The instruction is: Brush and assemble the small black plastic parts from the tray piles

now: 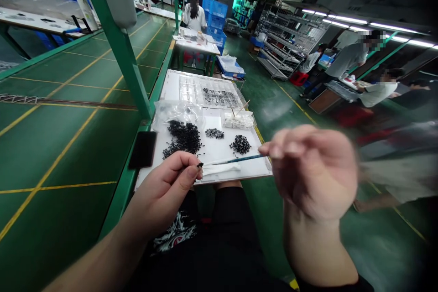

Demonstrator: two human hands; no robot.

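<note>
Between the thumb and forefinger of my left hand is a small black part, its exact kind too small to make out. My right hand, partly blurred, pinches a thin dark-blue stick by its far right end. The stick's pale tip points left and reaches close to the black part; whether they touch I cannot tell. Below the stick a white strip lies on the white board. Behind my left hand spreads a large pile of small black parts.
Smaller piles of grey-black pieces and black pieces sit farther right. Beyond them stand a clear box with sticks, a plastic bag and compartment trays. A black phone lies left, near a green post.
</note>
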